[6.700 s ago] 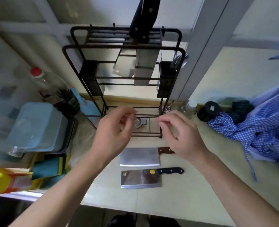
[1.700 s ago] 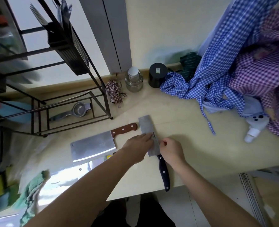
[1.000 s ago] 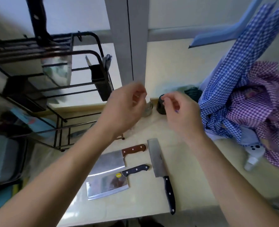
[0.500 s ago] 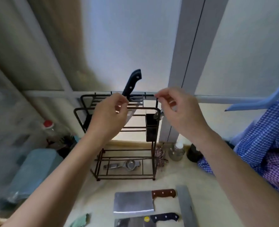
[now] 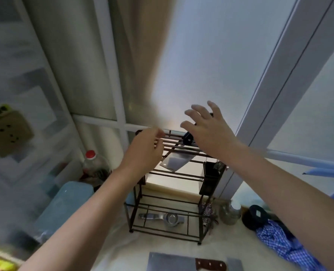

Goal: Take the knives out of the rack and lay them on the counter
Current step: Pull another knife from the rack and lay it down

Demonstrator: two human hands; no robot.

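Observation:
A black wire rack (image 5: 174, 207) stands on the counter against the window. One black-handled cleaver (image 5: 176, 163) hangs in its top slots, blade down; my right hand hides most of the handle. My right hand (image 5: 209, 130) hovers over that handle with fingers spread, holding nothing. My left hand (image 5: 145, 153) is at the rack's top left rail, fingers loosely curled and empty. A brown-handled cleaver (image 5: 172, 262) lies flat on the counter at the bottom edge, with another blade (image 5: 234, 265) beside it.
A metal squeezer (image 5: 164, 218) lies on the rack's bottom shelf. A red-capped bottle (image 5: 92, 163) and a blue-lidded box (image 5: 64, 208) sit left. A small glass bottle (image 5: 230, 212), a black jar (image 5: 255, 218) and blue checked cloth (image 5: 283, 243) are on the right.
The view tilted up, so the laid knives slid to the bottom edge. My right hand spread open over the cleaver's handle. My left hand stayed at the rack's top rail.

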